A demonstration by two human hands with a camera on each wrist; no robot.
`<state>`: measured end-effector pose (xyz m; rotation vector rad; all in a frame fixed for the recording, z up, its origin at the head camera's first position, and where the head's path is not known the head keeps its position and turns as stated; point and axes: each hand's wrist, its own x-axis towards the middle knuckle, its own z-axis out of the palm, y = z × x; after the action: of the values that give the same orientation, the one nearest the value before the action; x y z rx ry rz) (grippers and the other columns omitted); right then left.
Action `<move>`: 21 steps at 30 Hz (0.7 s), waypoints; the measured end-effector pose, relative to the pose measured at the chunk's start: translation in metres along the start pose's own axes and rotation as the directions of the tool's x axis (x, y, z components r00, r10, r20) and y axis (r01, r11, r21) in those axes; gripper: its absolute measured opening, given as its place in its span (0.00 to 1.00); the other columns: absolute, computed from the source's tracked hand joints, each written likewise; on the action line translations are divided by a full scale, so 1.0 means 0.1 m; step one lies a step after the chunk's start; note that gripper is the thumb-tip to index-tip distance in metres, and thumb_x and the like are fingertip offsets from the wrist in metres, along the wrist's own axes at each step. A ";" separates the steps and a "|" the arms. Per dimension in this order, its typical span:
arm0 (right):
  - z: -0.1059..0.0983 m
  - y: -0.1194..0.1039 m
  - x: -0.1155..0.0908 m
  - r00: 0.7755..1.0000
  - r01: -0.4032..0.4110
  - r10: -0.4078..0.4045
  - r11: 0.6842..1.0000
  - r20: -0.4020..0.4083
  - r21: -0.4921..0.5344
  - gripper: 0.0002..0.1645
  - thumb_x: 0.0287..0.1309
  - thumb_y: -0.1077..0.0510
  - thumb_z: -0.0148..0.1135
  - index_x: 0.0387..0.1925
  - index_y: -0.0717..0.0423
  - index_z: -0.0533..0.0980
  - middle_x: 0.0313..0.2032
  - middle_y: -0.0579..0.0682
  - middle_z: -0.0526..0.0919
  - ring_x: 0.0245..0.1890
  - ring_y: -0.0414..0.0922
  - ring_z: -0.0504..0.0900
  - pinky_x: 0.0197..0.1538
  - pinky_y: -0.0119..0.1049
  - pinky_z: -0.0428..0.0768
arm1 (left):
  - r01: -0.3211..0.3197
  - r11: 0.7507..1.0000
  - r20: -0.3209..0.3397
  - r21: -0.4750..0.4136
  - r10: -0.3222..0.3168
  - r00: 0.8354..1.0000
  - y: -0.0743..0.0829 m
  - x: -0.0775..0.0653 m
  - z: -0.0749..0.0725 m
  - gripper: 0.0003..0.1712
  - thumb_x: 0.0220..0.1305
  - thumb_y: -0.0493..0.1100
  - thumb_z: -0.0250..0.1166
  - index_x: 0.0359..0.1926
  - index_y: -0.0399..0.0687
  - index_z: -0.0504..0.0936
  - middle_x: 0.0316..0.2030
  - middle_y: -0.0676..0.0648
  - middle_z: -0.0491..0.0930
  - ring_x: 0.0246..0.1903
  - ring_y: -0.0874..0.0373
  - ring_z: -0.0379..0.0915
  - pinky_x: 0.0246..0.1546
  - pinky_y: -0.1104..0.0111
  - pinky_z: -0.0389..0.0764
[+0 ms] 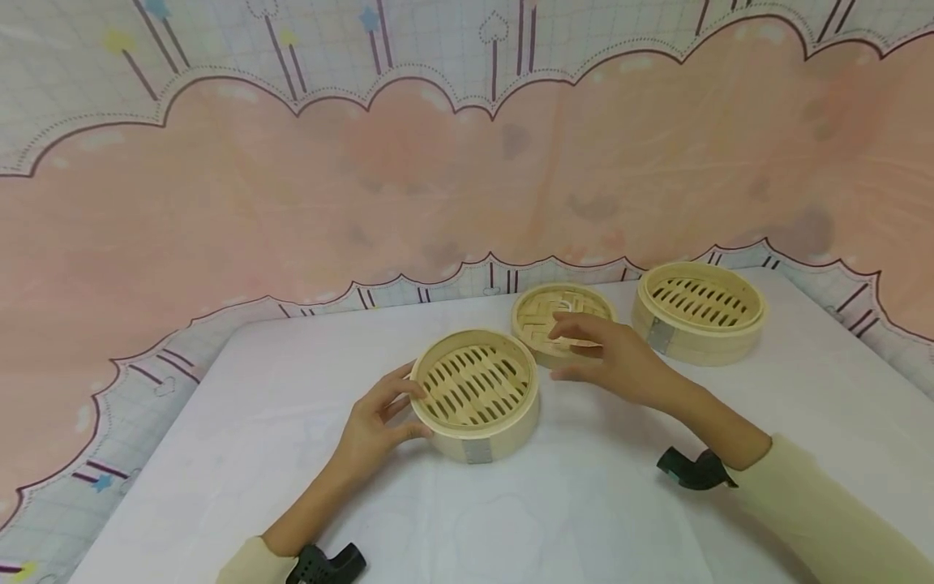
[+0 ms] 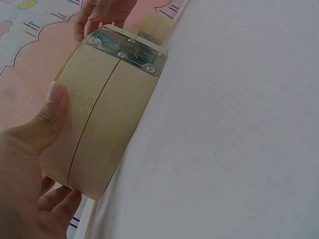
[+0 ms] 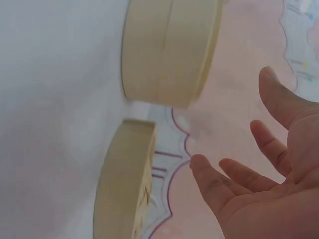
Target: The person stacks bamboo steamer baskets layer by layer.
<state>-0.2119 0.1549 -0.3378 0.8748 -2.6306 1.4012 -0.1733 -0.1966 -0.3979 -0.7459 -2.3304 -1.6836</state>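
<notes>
A round bamboo steamer basket [image 1: 477,385] with a slatted floor sits on the white-covered table. My left hand [image 1: 379,414] holds its left side, the thumb [image 2: 47,119] pressed to the wooden wall in the left wrist view and the other fingers round the edge. A metal clip [image 2: 127,52] joins the basket's outer band. Just behind and to the right lies a woven bamboo steamer lid [image 1: 531,328]. My right hand [image 1: 623,361] hovers over the lid's near right part, fingers spread and holding nothing; in the right wrist view it stands apart from the lid [image 3: 122,184].
A second slatted steamer basket [image 1: 696,345] stands at the back right, beyond the right hand. Behind the table [image 1: 292,365] hangs a patterned peach and white cloth [image 1: 438,178]. Each wrist carries a black camera mount [image 1: 696,469].
</notes>
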 end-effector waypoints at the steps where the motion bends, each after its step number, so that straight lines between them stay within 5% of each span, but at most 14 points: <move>1: -0.04 0.01 0.00 1.000 -0.014 0.014 1.000 -0.005 0.004 0.27 0.49 0.53 0.73 0.50 0.55 0.74 0.65 0.54 0.68 0.63 0.53 0.69 0.57 0.41 0.77 | -0.002 1.000 0.000 -0.002 0.002 1.000 0.00 0.00 0.00 0.25 0.42 0.30 0.76 0.44 0.40 0.78 0.66 0.40 0.64 0.66 0.44 0.57 0.62 0.61 0.69; 21: -0.76 0.14 -0.17 0.947 -0.272 0.251 0.958 -0.199 -0.088 0.35 0.58 0.44 0.65 0.60 0.56 0.67 0.60 0.56 0.71 0.61 0.58 0.70 0.57 0.50 0.75 | -0.034 0.999 0.023 -0.018 0.035 0.999 0.00 0.00 -0.02 0.26 0.44 0.28 0.73 0.47 0.41 0.77 0.66 0.39 0.63 0.67 0.46 0.56 0.63 0.61 0.67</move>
<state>-0.2218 0.2274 -0.3077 0.3709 -2.7237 1.2905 -0.1740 -0.1986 -0.3973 -0.8080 -2.3073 -1.6921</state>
